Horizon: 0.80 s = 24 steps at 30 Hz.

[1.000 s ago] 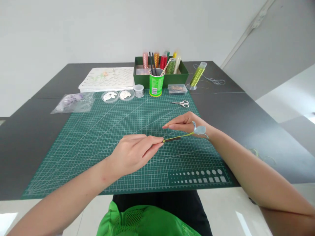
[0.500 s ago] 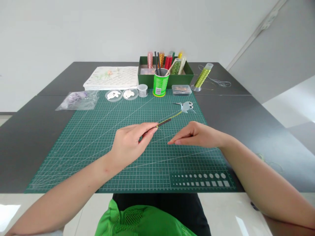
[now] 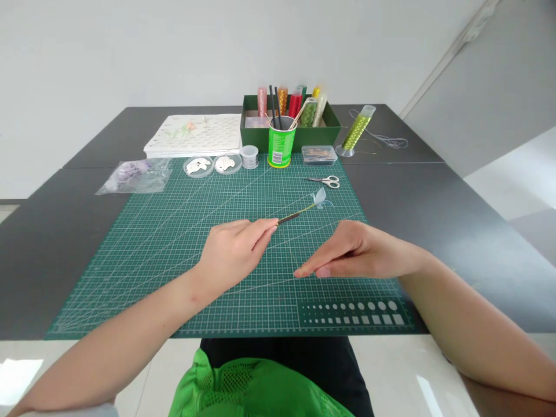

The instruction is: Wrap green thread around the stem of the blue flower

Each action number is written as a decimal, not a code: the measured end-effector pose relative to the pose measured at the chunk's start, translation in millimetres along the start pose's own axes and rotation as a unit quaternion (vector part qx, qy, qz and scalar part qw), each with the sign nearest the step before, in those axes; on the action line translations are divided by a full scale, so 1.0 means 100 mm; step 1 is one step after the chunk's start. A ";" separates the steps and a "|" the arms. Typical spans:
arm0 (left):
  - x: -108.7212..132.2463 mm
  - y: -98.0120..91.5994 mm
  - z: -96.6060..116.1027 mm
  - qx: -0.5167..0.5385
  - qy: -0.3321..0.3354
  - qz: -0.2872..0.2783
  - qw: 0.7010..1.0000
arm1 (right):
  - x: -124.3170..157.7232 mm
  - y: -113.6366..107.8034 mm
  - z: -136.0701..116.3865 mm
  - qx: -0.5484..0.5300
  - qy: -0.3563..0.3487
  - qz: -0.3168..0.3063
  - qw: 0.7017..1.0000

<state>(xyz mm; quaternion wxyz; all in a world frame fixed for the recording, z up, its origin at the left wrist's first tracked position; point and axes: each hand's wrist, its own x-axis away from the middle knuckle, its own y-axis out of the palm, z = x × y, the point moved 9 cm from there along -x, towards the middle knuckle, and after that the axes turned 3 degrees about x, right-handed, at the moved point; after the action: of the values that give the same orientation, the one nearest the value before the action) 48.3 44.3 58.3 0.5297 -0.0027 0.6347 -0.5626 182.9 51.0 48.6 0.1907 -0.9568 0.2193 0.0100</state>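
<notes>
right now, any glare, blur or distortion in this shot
Head view: soft, even daylight, faint shadows under the left hand and right hand; glare on the floor; cutting mat grid and the flower stem in the left hand are sharp; wide-angle lens stretches things near the frame edges.

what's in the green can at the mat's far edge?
The green cylindrical can holds two thin black rods and a pale wooden stick. Its wall hides their lower ends and the bottom.
</notes>
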 end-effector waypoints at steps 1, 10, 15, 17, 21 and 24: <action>0.01 0.02 0.03 -0.005 0.014 -0.010 1.000 | 0.01 -0.02 -0.03 0.004 -0.008 0.013 1.000; 0.08 0.15 0.38 -0.015 0.179 -0.097 0.979 | 0.11 -0.27 -0.15 0.103 -0.013 0.085 0.991; 0.11 0.19 0.42 -0.015 0.206 -0.119 0.971 | 0.17 -0.34 0.00 0.152 0.060 0.072 0.984; 0.11 0.18 0.43 -0.002 0.208 -0.120 0.971 | 0.18 -0.40 0.07 0.153 0.081 0.088 0.981; 0.10 0.10 0.46 0.034 0.203 -0.108 0.973 | 0.17 -0.44 0.22 0.094 0.096 0.081 0.988; 0.09 0.04 0.49 0.056 0.207 -0.093 0.972 | 0.15 -0.38 0.36 0.012 0.120 0.044 0.992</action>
<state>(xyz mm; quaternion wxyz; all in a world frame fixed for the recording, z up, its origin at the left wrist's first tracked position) 79.8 5.0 58.6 0.3314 0.0848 0.6948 -0.6326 215.2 90.0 27.1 0.1736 -0.9383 0.2821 -0.0993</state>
